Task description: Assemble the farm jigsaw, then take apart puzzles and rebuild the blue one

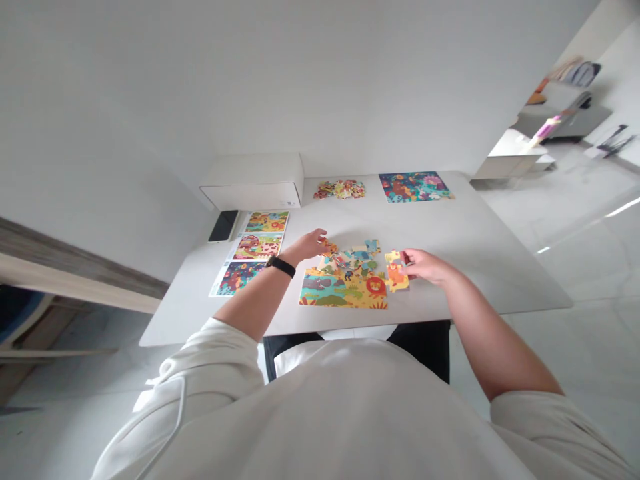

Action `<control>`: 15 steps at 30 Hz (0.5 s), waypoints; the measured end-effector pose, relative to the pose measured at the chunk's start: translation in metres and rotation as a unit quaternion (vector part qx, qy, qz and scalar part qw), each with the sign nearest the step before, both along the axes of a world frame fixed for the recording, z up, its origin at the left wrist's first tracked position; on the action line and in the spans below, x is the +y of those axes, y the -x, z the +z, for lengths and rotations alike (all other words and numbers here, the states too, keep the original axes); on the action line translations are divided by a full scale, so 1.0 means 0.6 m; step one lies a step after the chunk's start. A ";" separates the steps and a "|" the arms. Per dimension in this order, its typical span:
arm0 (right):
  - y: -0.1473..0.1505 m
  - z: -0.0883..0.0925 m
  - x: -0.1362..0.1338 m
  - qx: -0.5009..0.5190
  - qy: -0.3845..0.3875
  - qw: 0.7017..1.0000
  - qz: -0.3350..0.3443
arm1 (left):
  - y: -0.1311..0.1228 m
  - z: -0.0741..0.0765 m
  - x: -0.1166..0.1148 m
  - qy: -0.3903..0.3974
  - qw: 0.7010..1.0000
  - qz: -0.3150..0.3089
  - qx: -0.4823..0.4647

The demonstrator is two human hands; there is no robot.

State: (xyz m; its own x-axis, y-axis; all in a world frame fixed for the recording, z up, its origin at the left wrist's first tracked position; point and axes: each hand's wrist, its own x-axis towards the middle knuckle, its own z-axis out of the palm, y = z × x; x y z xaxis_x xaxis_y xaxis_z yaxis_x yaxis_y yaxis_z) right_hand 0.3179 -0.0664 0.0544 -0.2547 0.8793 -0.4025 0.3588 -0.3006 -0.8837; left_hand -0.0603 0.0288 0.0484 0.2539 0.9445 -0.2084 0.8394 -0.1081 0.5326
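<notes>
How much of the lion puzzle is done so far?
The bottom rows of the lion puzzle look joined, and a blue puzzle lies finished farther back. The right hand holds an orange piece at its edge; the left hand touches loose pieces above. Those, plus a far pile, remain.

Smooth matt desk (475, 253), pale and even. The puzzle (345, 290) looks like printed cardboard with a faint sheen. Paper picture sheet (257, 247), slightly glossy. Soft white cloth sleeves (210, 353). Floor (590, 267) polished, catching light.
</notes>
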 end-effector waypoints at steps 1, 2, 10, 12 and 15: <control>0.012 0.004 0.009 0.019 -0.010 1.000 -0.016 | -0.005 0.000 -0.002 -0.003 1.000 -0.010 0.000; 0.028 0.005 0.019 0.034 -0.024 0.999 -0.029 | -0.009 0.002 -0.005 -0.019 1.000 -0.019 0.006; 0.162 -0.016 0.107 -0.200 -0.219 0.955 -0.021 | -0.015 0.022 -0.075 -0.172 0.978 -0.119 0.016; 0.177 -0.017 0.116 -0.224 -0.239 0.945 -0.010 | -0.006 0.023 -0.100 -0.170 0.977 -0.130 0.018; 0.191 -0.018 0.123 -0.295 -0.294 0.909 0.017 | 0.011 0.019 -0.129 -0.154 0.978 -0.133 0.036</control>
